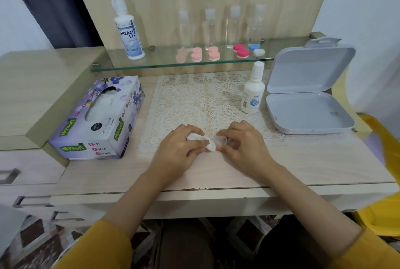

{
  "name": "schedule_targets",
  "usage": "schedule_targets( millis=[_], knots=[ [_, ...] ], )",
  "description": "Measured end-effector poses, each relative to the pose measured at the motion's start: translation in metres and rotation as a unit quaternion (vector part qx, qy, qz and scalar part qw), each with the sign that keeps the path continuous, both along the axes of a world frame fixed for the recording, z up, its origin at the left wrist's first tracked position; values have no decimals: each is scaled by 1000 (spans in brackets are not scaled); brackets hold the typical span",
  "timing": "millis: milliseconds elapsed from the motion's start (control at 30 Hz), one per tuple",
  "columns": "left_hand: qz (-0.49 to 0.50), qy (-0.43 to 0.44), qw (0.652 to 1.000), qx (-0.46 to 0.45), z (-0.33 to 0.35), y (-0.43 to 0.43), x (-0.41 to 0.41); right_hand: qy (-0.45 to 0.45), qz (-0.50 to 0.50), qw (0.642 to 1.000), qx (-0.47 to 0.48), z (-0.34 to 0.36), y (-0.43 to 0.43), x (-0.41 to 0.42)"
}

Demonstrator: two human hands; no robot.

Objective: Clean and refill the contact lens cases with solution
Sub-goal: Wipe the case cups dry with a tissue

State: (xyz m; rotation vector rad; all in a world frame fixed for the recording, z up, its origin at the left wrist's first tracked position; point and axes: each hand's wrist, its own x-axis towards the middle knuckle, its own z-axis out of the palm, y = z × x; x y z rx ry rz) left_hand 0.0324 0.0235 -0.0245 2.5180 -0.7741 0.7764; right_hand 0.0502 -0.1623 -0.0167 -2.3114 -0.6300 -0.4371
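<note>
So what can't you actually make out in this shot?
All in the head view:
- Clear lens case: mostly covered by fingers of the right hand and the tissue wad in the left hand; whether it's clean is unclear.
- Small white bottle: label print too small to read.
- Four clear bottles on the glass shelf: blurred; contents untellable.
- Yellow fabric: cut off by the right edge.

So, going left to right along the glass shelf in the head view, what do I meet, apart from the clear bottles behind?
Large solution bottle, pale pink lens case, second pink lens case, third pink lens case, red lens case, blue and white lens case.
</note>
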Motion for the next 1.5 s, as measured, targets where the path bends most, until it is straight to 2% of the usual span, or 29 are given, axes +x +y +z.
schedule_targets(
  millis=[300,467,800,1000,1500],
  knots=[
    [5,16,1000,-17,-5,1,1,-21,-2,1000,-5,0,0,-1],
    [0,-9,1000,12,-3,2,1,-28,-3,1000,0,-1,0,0],
    [3,-14,1000,-7,-3,2,0,-41,-3,999,-13,-1,0,-1],
    [-11,-14,1000,17,0,2,0,-50,-9,999,-13,-2,1,-1],
    [11,37,998,-54,0,-2,-3,-78,-23,995,-51,1,3,-4]
  ],
)
